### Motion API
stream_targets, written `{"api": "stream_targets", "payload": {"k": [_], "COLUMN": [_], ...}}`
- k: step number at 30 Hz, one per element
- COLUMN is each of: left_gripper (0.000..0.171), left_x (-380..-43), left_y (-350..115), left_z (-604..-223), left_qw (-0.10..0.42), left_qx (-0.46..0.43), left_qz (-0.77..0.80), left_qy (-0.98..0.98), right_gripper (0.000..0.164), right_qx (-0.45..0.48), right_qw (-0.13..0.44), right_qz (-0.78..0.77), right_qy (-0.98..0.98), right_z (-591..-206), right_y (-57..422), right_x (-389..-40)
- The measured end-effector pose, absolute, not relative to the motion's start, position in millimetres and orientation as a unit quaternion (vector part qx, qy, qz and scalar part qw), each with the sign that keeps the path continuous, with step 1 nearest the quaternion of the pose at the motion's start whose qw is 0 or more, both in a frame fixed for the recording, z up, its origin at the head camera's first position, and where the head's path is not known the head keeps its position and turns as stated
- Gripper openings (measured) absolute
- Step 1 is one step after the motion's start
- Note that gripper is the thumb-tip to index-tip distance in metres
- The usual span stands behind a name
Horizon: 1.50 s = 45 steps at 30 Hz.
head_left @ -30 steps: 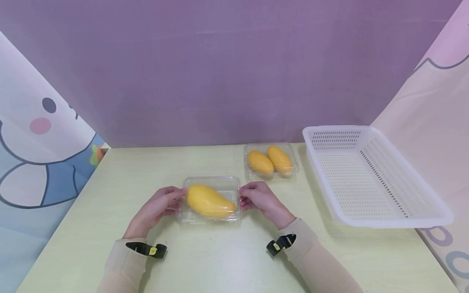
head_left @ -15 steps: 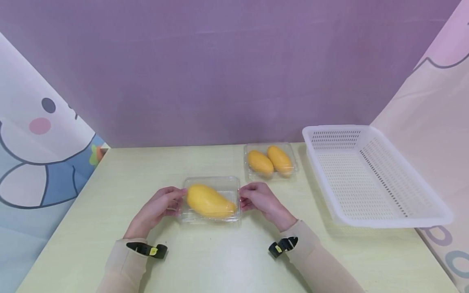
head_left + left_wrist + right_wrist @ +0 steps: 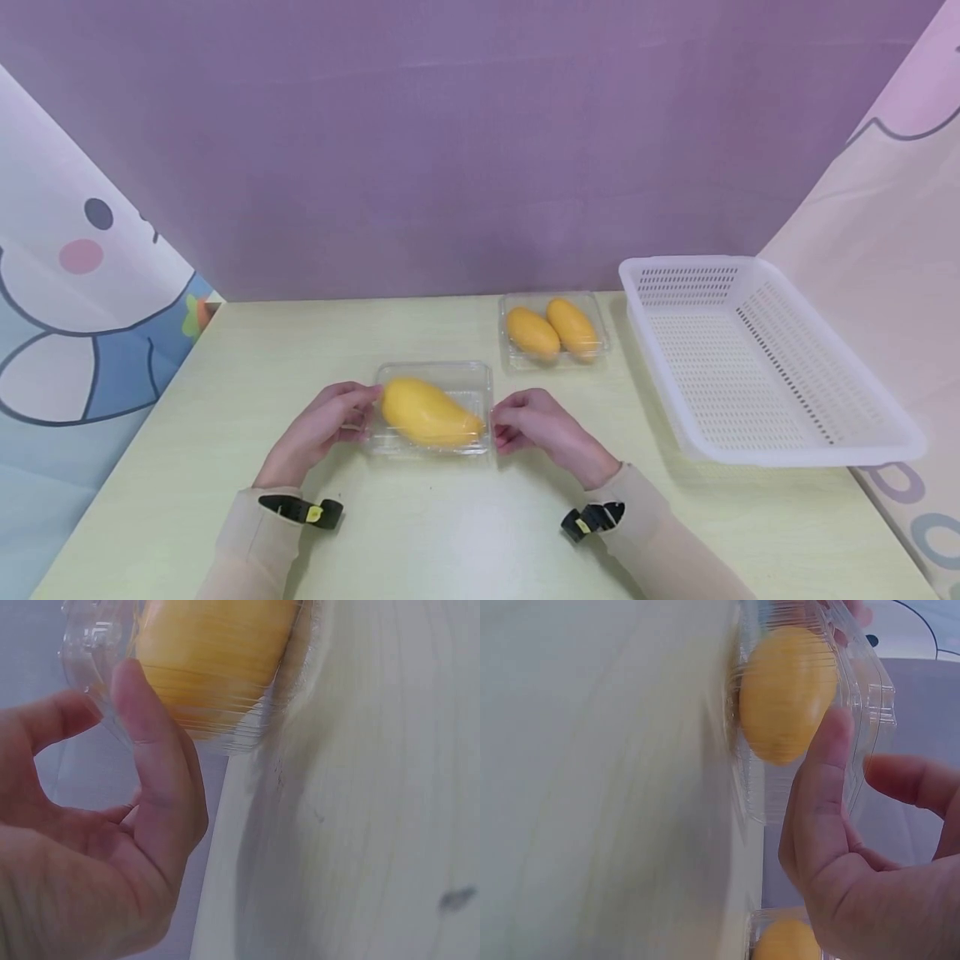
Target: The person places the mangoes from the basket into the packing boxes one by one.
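A clear plastic clamshell box [image 3: 468, 383] with a large yellow mango [image 3: 423, 412] inside rests on the table in the head view. My left hand [image 3: 333, 423] pinches the box's left edge; in the left wrist view, thumb and fingertips [image 3: 131, 686] meet at the rim. At the opposite side, my right hand [image 3: 543, 429] has thumb and fingers on the right edge. The right wrist view shows the rim between its thumb and a fingertip [image 3: 832, 735]. The lid lies over the mango.
Behind and to the right stands a second clear box [image 3: 517, 360] holding two orange-yellow mangoes [image 3: 572, 327]. A white perforated plastic basket [image 3: 678, 400] occupies the table's right side. A purple backdrop [image 3: 420, 167] rises along the back edge.
My right hand has slid toward me along the box's right edge, its wrist shifting slightly right. The left hand and the box have stayed in place.
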<state>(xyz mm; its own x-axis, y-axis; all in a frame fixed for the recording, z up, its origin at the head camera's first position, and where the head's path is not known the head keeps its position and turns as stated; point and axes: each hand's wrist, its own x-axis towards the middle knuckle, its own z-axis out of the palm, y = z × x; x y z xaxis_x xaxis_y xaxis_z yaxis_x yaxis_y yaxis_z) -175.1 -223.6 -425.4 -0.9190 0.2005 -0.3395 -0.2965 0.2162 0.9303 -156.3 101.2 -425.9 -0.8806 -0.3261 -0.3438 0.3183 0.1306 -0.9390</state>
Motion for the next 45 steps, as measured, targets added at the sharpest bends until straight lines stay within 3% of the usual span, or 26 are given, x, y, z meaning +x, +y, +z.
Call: {"api": "stream_targets", "payload": {"k": [28, 45], "left_gripper": [0.038, 0.038], "left_x": [-176, -176], "left_y": [-224, -219], "left_z": [-427, -427], "left_qw": [0.193, 0.188], "left_qx": [-0.031, -0.034], "left_qz": [0.625, 0.628], "left_qy": [0.756, 0.754], "right_gripper": [0.020, 0.020], "right_qx": [-0.033, -0.044], "right_qw": [0.321, 0.302], "right_qz": [-0.651, -0.633], "right_qy": [0.687, 0.711], "right_z": [-429, -428], "right_y": [100, 98], "right_x": [-140, -141]}}
